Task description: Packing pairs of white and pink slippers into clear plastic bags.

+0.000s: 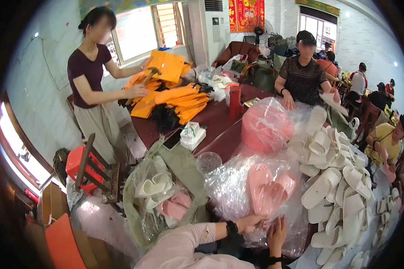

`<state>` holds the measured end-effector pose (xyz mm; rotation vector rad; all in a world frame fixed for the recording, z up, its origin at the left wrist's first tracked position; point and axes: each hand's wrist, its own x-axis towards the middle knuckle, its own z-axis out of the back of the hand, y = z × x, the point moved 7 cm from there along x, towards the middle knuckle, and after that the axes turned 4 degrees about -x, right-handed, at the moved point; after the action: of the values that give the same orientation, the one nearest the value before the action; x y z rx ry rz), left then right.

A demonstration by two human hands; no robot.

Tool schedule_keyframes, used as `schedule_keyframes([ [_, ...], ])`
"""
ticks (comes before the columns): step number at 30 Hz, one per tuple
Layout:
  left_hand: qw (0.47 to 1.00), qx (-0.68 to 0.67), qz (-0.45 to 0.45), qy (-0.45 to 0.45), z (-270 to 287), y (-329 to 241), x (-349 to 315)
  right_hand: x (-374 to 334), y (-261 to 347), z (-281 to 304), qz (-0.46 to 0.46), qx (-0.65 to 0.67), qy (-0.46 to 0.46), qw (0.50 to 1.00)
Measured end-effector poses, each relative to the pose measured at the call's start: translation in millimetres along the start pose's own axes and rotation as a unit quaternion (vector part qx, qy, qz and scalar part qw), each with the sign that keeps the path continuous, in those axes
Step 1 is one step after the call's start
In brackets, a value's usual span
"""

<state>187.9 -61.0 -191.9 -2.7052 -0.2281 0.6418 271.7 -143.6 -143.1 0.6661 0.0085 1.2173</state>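
Observation:
A pair of pink slippers (267, 190) lies inside a crinkled clear plastic bag (229, 186) at the near edge of the dark red table (220, 119). My left hand (251, 222), on a pale pink sleeve with a black wristband, grips the bag's lower edge. My right hand (277, 233) rests beside it, fingers stretched up flat against the plastic. A big heap of white slippers (336, 179) lies just to the right. A wrapped bundle of pink slippers (267, 127) stands behind the bag.
An open sack (161, 197) of white and pink slippers sits at my left, with a clear cup (208, 162), a phone (172, 139) and a red bottle (234, 102) farther back. A standing person (92, 76) handles orange bags (179, 96); another person (303, 76) sits opposite. A red stool (81, 166) stands on the left.

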Motion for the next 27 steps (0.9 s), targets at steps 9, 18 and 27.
schedule_keyframes([
  [9,0.947,0.252,-0.167,0.111,-111,-42,-82,-8,-33,-24,-0.009,0.011,0.014,1.0],
  [18,0.656,0.279,-0.67,-0.207,-37,-152,-189,0,-5,-12,0.025,0.022,-0.003,0.999],
  [27,0.668,-0.313,-0.642,-0.207,163,-196,-263,2,-7,-9,0.018,0.021,-0.003,1.0],
])
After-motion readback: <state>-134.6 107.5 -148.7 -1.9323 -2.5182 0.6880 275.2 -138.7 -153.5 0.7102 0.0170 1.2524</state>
